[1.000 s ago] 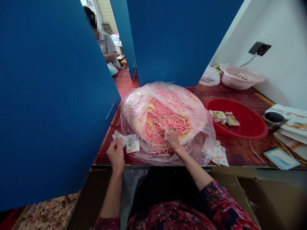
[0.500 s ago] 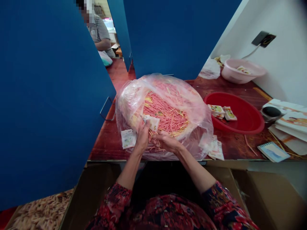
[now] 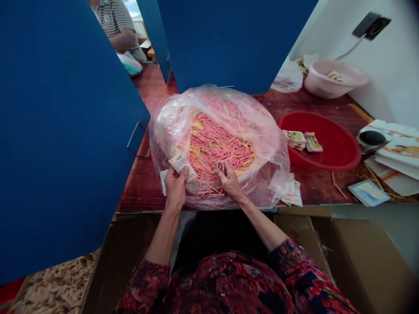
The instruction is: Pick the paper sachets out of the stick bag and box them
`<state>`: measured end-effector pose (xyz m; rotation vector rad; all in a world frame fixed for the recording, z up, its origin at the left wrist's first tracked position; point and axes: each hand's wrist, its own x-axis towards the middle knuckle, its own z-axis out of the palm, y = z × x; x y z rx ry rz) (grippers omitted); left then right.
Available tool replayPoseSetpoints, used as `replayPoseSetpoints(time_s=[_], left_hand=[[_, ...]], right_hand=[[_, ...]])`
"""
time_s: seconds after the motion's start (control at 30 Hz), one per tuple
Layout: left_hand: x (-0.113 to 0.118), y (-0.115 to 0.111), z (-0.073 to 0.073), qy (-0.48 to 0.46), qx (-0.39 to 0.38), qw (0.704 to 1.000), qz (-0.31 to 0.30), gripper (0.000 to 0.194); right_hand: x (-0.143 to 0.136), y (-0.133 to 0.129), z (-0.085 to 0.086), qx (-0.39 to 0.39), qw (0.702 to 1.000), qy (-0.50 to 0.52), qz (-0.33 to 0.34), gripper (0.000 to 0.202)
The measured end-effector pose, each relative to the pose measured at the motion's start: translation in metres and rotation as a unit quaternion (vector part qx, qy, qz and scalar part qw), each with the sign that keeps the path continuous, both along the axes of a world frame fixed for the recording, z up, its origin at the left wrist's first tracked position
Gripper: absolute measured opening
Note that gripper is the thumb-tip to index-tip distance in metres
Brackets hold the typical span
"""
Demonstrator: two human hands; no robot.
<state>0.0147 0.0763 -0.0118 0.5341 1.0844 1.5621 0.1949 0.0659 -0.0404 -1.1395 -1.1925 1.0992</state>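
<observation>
A large clear plastic bag [image 3: 168, 120] lies on the table, its mouth folded back around a heap of thin pink and yellow sticks [image 3: 219, 139]. At its front left, my left hand [image 3: 176, 188] is closed on a small white printed packet [image 3: 179, 162], thumb on top. My right hand [image 3: 230, 182] reaches into the front of the heap with its fingers pinched around a few sticks. Some loose sticks lie on the plastic between my hands. Another flat packet [image 3: 163, 182] lies partly hidden behind my left hand.
A red basin [image 3: 337, 146] with small packs [image 3: 313, 142] stands to the right. Beyond it is a pink basin [image 3: 322, 83]. A notepad [image 3: 369, 192], papers [image 3: 399, 159] and a dark cup [image 3: 372, 138] lie near the wall. Blue panels [image 3: 219, 43] rise behind; a person [image 3: 119, 26] sits beyond.
My hands have separated. The left has drawn away to the left with the packet, and the right has moved forward into the sticks. The whole view has shifted slightly.
</observation>
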Motion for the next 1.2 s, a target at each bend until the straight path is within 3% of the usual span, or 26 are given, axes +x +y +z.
replayPoseSetpoints(time_s=[0.13, 0.27, 0.4, 0.5, 0.6, 0.73, 0.9, 1.07, 1.2], left_hand=[[-0.009, -0.011, -0.002, -0.002, -0.046, 0.999, -0.017, 0.056], [-0.015, -0.017, 0.000, -0.027, -0.056, 0.997, -0.035, 0.056], [-0.018, -0.020, 0.005, -0.012, -0.029, 0.999, -0.034, 0.054], [-0.015, -0.023, 0.010, -0.022, -0.013, 0.998, -0.062, 0.049], [-0.007, -0.022, 0.013, -0.053, -0.033, 0.990, -0.130, 0.042], [0.011, -0.012, 0.008, -0.110, -0.069, 0.970, -0.204, 0.033], [0.027, 0.000, 0.002, -0.149, -0.083, 0.971, -0.169, 0.021], [0.029, 0.005, 0.005, -0.164, -0.086, 0.980, -0.073, 0.011], [0.027, 0.000, 0.008, -0.121, -0.112, 0.982, -0.093, 0.011]], right_hand=[[-0.005, -0.006, -0.017, 0.007, 0.996, -0.090, 0.014, 0.014], [-0.004, 0.000, -0.020, 0.000, 0.993, -0.117, 0.011, 0.016], [0.002, 0.015, -0.004, -0.058, 0.998, 0.008, -0.002, 0.021], [0.004, 0.020, 0.015, -0.136, 0.983, 0.102, 0.065, 0.027], [-0.001, 0.015, 0.029, -0.177, 0.969, 0.116, 0.131, 0.024], [-0.012, 0.005, 0.033, -0.128, 0.975, 0.039, 0.179, 0.013], [-0.020, -0.002, 0.025, -0.045, 0.973, -0.038, 0.223, 0.016], [-0.019, -0.014, 0.016, -0.022, 0.972, -0.130, 0.192, 0.018], [-0.008, -0.017, 0.006, -0.028, 0.957, -0.282, 0.070, 0.017]])
